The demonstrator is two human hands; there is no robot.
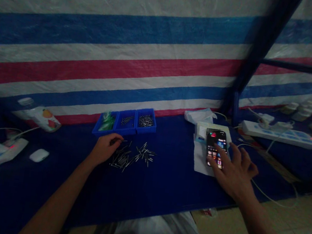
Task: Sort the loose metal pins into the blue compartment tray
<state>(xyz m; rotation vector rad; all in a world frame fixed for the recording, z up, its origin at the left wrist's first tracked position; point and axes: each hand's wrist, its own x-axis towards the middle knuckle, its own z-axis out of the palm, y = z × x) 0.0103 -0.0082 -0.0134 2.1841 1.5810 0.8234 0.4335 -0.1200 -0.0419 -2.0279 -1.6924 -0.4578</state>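
Observation:
My left hand (105,149) is closed in a pinch at the left edge of a loose heap of thin metal pins (121,158) on the blue table. What lies between its fingertips, if anything, is too small to make out. A second cluster of pins (144,154) lies just right of the heap. My right hand (234,173) is open over a smartphone (212,143) with a lit screen, its fingers apart and fingertips at the glass. Under the phone are white paper (200,157) and a small white packet (200,132).
Behind the heap, three blue bins hold a green plastic bag (107,121), some pins (127,120) and small metal parts (146,120). To the left are a bottle (47,118), a white case (39,155) and a power strip (15,152). Another power strip (280,135) with cables lies right.

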